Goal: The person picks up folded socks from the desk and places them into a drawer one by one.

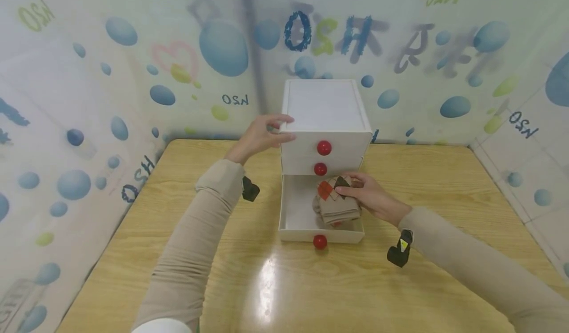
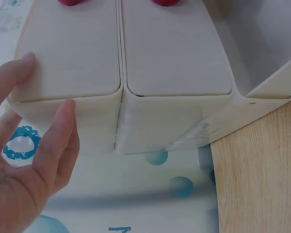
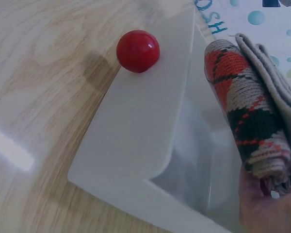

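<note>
A folded pair of beige argyle socks (image 1: pixel 339 204), patterned in red and dark diamonds, is over the pulled-out bottom drawer (image 1: pixel 297 207) of a white drawer unit (image 1: pixel 326 105). My right hand (image 1: pixel 366 194) pinches the socks at their right side, with the thumb on top. Seen from the right wrist, the sock roll (image 3: pixel 254 116) is tilted above the drawer's inside, and part of the hand (image 3: pixel 269 208) shows below it. My left hand (image 1: pixel 262 134) holds the unit's upper left front corner. In the left wrist view its thumb (image 2: pixel 19 73) lies on the top drawer's face.
Two upper drawers with red round knobs (image 1: pixel 324 147) are closed. The bottom drawer's red knob (image 1: pixel 320 242) faces me. A wooden table (image 1: pixel 249 273) bears the unit, and a patterned curtain (image 1: pixel 178 56) hangs behind it.
</note>
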A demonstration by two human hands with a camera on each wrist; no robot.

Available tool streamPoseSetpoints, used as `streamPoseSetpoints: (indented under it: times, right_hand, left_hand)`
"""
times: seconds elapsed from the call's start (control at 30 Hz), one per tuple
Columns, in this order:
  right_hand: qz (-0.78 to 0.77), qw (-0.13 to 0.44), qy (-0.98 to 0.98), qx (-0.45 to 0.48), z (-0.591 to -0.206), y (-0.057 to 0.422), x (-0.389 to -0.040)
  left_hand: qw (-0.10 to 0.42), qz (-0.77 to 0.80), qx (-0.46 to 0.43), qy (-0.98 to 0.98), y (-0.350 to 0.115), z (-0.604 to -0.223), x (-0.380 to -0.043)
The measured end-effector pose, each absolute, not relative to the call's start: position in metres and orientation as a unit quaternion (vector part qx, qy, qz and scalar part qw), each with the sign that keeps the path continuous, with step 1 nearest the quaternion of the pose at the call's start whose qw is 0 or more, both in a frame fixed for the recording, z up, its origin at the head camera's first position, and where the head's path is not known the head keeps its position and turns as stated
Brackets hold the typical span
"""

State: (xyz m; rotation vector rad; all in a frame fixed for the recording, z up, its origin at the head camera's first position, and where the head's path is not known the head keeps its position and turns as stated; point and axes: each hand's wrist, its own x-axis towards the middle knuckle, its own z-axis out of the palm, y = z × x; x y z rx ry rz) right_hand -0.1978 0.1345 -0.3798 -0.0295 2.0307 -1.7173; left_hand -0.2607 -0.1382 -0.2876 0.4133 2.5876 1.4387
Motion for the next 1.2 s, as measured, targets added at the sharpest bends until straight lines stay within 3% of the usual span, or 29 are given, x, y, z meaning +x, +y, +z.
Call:
streamPoseSetpoints:
  times: [0.37, 0.63, 1.2]
  right_hand:
    - [-0.647, 0.229, 0.727, 0.008, -0.388, 0.113, -0.204]
    - [-0.647, 0.263, 0.712, 0.078, -0.397, 0.1, -0.205]
    - [-0.669, 0.288, 0.676, 0.107, -0.401, 0.084, -0.211]
  left_hand:
    - [0.066, 0.473, 0.143, 0.867, -0.139, -0.286, -0.262]
    - [0.068, 0.48, 0.142, 0.863, -0.138, -0.287, -0.262]
    - [0.067, 0.48, 0.146, 0.863, -0.137, -0.286, -0.26]
